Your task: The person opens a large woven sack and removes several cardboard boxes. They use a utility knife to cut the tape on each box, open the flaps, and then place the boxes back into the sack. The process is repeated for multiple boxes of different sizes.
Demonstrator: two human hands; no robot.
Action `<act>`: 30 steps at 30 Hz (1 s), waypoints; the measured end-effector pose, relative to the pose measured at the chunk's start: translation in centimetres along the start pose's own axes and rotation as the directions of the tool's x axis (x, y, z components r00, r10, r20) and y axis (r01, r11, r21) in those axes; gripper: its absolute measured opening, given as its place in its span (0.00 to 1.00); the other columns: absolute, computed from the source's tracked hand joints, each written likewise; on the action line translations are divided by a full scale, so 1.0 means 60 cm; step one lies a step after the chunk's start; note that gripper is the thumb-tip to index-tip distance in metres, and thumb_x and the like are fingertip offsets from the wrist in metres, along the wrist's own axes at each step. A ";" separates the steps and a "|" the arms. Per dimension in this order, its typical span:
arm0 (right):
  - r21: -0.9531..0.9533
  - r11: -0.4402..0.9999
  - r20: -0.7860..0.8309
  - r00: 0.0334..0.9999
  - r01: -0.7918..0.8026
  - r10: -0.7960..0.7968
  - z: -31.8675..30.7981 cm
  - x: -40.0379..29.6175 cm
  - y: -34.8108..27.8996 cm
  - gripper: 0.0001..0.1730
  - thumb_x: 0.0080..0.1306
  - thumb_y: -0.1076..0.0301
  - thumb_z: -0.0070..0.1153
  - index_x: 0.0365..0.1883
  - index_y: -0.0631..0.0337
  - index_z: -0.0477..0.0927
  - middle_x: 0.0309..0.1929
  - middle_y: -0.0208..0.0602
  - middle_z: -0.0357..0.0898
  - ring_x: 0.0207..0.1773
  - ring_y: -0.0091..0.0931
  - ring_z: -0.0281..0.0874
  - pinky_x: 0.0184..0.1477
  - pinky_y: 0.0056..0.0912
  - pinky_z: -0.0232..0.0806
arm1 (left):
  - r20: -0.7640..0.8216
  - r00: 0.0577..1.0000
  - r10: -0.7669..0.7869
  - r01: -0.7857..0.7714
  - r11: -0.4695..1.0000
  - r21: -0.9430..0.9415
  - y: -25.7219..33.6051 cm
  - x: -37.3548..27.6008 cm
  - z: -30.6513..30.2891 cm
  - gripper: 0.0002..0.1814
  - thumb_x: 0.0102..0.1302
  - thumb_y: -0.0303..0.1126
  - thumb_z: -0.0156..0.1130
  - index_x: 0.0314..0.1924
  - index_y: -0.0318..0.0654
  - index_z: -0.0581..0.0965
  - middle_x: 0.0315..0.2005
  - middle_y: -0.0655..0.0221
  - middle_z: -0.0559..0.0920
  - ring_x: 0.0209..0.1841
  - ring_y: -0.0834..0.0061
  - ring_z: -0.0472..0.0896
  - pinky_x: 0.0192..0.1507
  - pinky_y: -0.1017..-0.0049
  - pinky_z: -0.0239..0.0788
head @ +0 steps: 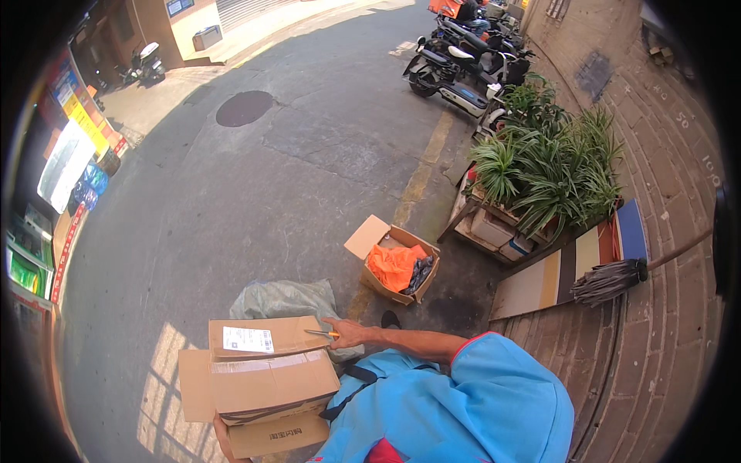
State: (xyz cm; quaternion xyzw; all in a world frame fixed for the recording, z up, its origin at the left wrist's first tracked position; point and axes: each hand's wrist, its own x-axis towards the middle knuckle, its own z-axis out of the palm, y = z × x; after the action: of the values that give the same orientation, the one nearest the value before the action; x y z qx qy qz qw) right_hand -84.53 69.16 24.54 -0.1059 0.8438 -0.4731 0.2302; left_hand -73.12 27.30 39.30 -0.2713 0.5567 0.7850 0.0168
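Note:
Before me is a brown cardboard box (272,379), with flaps spread out at its left and near sides. Torn clear tape runs along one edge, and a white printed label (248,340) is stuck on the far panel. My right hand (345,334) is closed around a small bladed tool (322,333) with an orange handle, its metal tip pointing left over the labelled panel. At the near left corner, my left hand (223,438) grips the box from the side and below, its fingers mostly hidden. A grey-green woven sack (283,298) lies just beyond the box.
A second open carton (386,285) with orange plastic and dark bags stands on the ground ahead. Potted plants (544,162) on a wooden stand, a leaning striped board (538,286) and a mop (611,280) line the right wall. Parked scooters (463,69) stand farther off.

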 end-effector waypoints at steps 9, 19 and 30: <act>0.326 0.927 -0.050 0.983 0.185 -0.179 -0.054 0.010 -0.054 0.33 0.73 0.46 0.56 0.69 0.56 0.73 0.31 0.38 0.82 0.34 0.30 0.80 0.41 0.37 0.73 | -0.032 0.999 -0.041 0.042 0.998 0.050 0.080 -0.024 0.041 0.29 0.77 0.51 0.48 0.67 0.38 0.69 0.56 0.62 0.79 0.56 0.65 0.79 0.58 0.63 0.75; 0.865 0.485 -0.108 0.896 -0.129 0.431 -0.133 0.059 -0.120 0.36 0.68 0.31 0.55 0.17 0.52 0.63 0.12 0.27 0.67 0.11 0.19 0.62 0.11 0.25 0.49 | 0.087 0.987 0.138 -0.154 0.962 0.225 0.173 0.026 0.036 0.27 0.76 0.50 0.50 0.65 0.37 0.71 0.52 0.62 0.81 0.53 0.67 0.80 0.55 0.64 0.76; 0.968 -0.033 0.223 0.798 -0.247 0.560 -0.051 -0.039 -0.100 0.23 0.70 0.47 0.60 0.40 0.59 0.72 0.42 0.45 0.86 0.24 0.25 0.78 0.15 0.22 0.57 | 0.164 0.976 -0.145 0.130 0.987 0.094 0.187 0.117 0.076 0.24 0.75 0.49 0.55 0.59 0.37 0.76 0.44 0.63 0.84 0.43 0.69 0.84 0.46 0.67 0.79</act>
State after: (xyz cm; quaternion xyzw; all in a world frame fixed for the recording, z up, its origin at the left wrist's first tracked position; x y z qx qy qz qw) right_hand -84.25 69.19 31.69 0.3833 0.3266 -0.8220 0.2658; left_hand -84.65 25.16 46.93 -0.2403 0.5653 0.7784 0.1298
